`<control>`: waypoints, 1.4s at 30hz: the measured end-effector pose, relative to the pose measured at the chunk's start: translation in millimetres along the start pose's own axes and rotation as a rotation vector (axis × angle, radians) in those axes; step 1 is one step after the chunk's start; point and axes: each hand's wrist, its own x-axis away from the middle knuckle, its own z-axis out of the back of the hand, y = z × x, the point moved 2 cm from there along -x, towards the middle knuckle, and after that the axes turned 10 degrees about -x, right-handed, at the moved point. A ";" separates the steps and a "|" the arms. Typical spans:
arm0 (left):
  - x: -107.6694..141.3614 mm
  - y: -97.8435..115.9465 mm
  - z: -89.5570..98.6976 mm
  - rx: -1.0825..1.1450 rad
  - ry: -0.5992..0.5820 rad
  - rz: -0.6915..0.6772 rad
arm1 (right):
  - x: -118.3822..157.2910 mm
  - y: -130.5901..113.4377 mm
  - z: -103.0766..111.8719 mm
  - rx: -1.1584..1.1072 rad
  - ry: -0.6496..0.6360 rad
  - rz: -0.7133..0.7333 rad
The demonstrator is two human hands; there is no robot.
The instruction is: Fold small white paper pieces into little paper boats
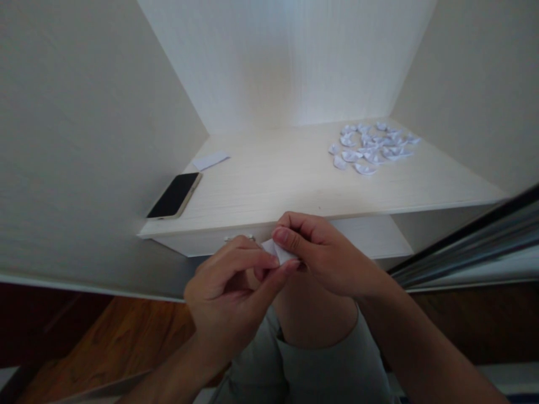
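Note:
Between my two hands is a small folded piece of white paper [281,253], held just in front of the shelf edge and above my knees. My left hand [236,286] pinches its lower left side between thumb and fingers. On its upper right, my right hand [320,249] presses with the thumb, the other fingers curled behind. Fingertips cover part of the paper, so its full folded shape is hidden. Farther back at the right of the shelf lies a loose group of several small folded paper boats [370,147].
A pale wooden shelf [261,179] with side walls stands in front of me. At its left front lies a phone [176,195], dark screen up, with a flat white paper strip [210,160] behind it. A drawer [202,242] sits below; a dark-edged door frame [471,247] is at right.

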 end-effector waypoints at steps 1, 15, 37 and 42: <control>0.2 -1.8 0.3 0.000 0.008 -0.001 | -0.1 -0.2 -0.5 -0.001 0.026 0.013; -7.2 -2.5 4.1 0.081 -0.034 -0.010 | 3.6 -1.9 0.8 -0.185 0.053 0.057; -12.6 -12.1 12.2 -0.155 0.026 -0.158 | 9.1 -2.5 4.7 -0.275 0.089 0.075; -10.4 -14.9 14.7 -0.303 0.103 -0.229 | 10.0 0.7 4.3 -0.302 0.082 0.061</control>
